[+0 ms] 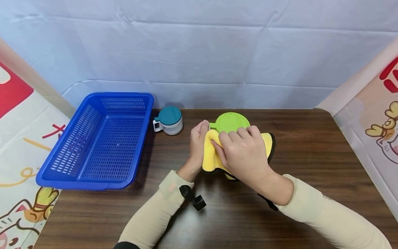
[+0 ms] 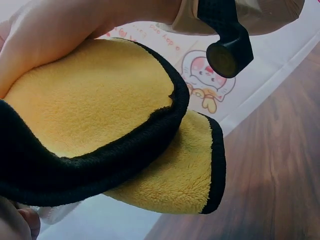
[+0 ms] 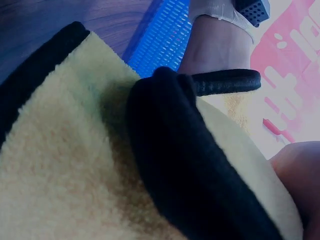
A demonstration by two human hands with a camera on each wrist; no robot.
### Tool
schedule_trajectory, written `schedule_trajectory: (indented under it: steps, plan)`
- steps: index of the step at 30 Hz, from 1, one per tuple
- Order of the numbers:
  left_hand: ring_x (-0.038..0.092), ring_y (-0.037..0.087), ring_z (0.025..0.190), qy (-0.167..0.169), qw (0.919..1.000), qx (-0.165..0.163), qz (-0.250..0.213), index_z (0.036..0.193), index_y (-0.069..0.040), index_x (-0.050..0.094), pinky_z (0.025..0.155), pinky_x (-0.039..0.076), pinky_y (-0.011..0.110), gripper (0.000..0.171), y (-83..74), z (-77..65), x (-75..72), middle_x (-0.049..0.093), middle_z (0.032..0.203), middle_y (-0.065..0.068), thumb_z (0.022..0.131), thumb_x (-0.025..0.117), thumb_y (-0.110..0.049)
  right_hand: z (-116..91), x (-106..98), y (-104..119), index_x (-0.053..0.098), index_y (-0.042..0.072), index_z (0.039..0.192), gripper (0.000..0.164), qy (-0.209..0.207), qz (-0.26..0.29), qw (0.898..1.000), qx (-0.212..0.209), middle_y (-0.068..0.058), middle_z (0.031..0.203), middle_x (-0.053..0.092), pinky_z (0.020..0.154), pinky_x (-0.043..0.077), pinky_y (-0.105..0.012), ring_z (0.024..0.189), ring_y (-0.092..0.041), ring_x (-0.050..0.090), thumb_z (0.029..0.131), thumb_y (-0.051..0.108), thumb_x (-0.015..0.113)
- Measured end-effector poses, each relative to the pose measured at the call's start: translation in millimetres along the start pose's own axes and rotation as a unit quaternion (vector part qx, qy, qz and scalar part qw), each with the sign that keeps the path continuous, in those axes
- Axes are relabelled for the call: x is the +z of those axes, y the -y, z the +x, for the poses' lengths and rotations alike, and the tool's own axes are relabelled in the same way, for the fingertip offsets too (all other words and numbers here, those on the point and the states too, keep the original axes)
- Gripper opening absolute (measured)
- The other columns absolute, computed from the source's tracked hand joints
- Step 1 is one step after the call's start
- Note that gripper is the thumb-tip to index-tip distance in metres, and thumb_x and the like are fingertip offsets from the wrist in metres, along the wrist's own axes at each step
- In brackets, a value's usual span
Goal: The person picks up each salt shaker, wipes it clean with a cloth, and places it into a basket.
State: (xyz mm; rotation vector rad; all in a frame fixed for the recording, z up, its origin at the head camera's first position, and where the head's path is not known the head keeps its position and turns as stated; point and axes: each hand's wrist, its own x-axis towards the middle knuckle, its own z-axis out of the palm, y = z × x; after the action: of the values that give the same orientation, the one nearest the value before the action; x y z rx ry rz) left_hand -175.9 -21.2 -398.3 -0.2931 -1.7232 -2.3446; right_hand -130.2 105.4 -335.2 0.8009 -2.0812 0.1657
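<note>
Blue bskt (image 1: 113, 145) nr teal-lid jar (image 1: 170, 119)

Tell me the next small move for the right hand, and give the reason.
Probably slide the yellow cloth a little further around the green-lidded jar: the right hand grips the cloth, which covers the jar's near side, while the left hand holds the jar at its handle side, which should steady it.

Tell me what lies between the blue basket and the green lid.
The head view shows the teal-lidded jar beside the blue basket, then bare tabletop, then the left hand by the green lid.
</note>
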Motion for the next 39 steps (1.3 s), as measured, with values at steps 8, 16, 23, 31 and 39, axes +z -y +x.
schedule_trajectory:
  steps: [8,16,23,31,39]
  plan:
    - [0.046,0.01,0.053,0.0,0.9991,-0.008,0.041,0.069,-0.009,0.042,0.051,0.039,0.018,0.04,0.5,-0.6,1.1,0.041,0.063,0.003,0.108,0.039,-0.017,3.4,-0.5,4.7,0.039,0.009,0.061,0.042,0.004,-0.04,0.999,0.016,-0.003,0.048,0.03,0.056,0.033,-0.041,0.046,-0.025,0.033,0.097,0.022,0.058]
    - [0.047,0.011,0.051,-0.007,0.9985,-0.01,0.054,0.069,-0.008,0.043,0.05,0.04,0.018,0.039,0.0,-1.9,0.7,0.042,0.062,0.002,0.107,0.038,-0.018,1.0,-1.1,3.1,0.04,0.009,0.061,0.044,0.014,-0.043,0.999,0.019,-0.003,0.048,0.031,0.056,0.033,-0.041,0.045,-0.025,0.035,0.097,0.025,0.06]
    - [0.047,0.011,0.049,-0.006,0.9987,-0.015,0.048,0.068,-0.008,0.045,0.048,0.041,0.019,0.037,0.6,-1.6,0.5,0.043,0.06,0.002,0.104,0.039,-0.017,-2.5,-2.8,-0.1,0.039,0.009,0.063,0.043,0.013,-0.03,0.999,0.011,-0.003,0.049,0.03,0.056,0.032,-0.041,0.046,-0.023,0.031,0.097,0.025,0.059]
    - [0.037,0.012,0.045,-0.023,0.9975,-0.007,0.066,0.062,-0.01,0.039,0.047,0.033,0.02,0.038,0.2,0.3,-1.1,0.034,0.056,0.001,0.099,0.038,-0.012,-7.9,-3.4,-4.1,0.043,0.009,0.064,0.041,0.005,-0.02,1.0,-0.001,-0.003,0.05,0.033,0.056,0.034,-0.041,0.046,-0.023,0.032,0.099,0.027,0.056]
    - [0.032,0.014,0.046,-0.04,0.9942,-0.011,0.099,0.059,-0.011,0.038,0.049,0.027,0.022,0.039,-1.1,2.6,-3.2,0.033,0.054,-0.001,0.099,0.036,-0.011,-11.9,-5.8,-13.8,0.041,0.009,0.064,0.047,0.001,0.004,1.0,-0.014,-0.003,0.05,0.033,0.057,0.036,-0.042,0.047,-0.024,0.036,0.104,0.032,0.05]
